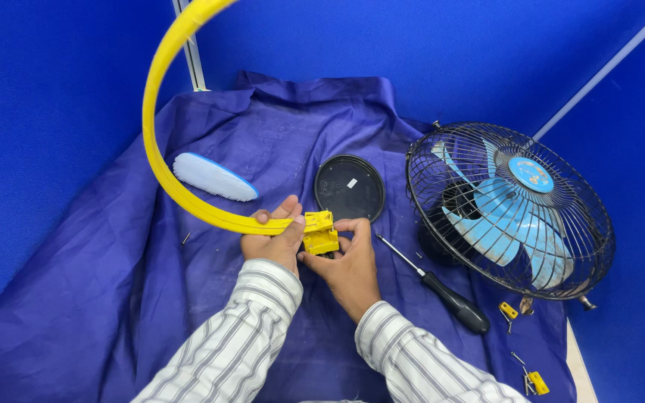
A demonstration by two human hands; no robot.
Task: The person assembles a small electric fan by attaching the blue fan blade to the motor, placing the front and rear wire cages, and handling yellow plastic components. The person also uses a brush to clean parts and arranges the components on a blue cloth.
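My left hand (pixel 274 237) grips the lower end of a long yellow curved band (pixel 160 142) that arcs up and out of the top of the view. My right hand (pixel 349 265) holds the small yellow clasp block (pixel 320 232) at the band's end, fingers pinched around it. Both hands meet at the middle of a purple cloth (pixel 113 298). Striped shirt sleeves cover both forearms.
A black wire-caged fan with light blue blades (pixel 509 209) lies at the right. A black round disc (pixel 349 187) sits behind my hands, a white-and-blue brush (pixel 213 177) to the left. A black-handled screwdriver (pixel 438 287), small yellow clips (pixel 509 310) and screws lie at the right front. Blue partition walls surround.
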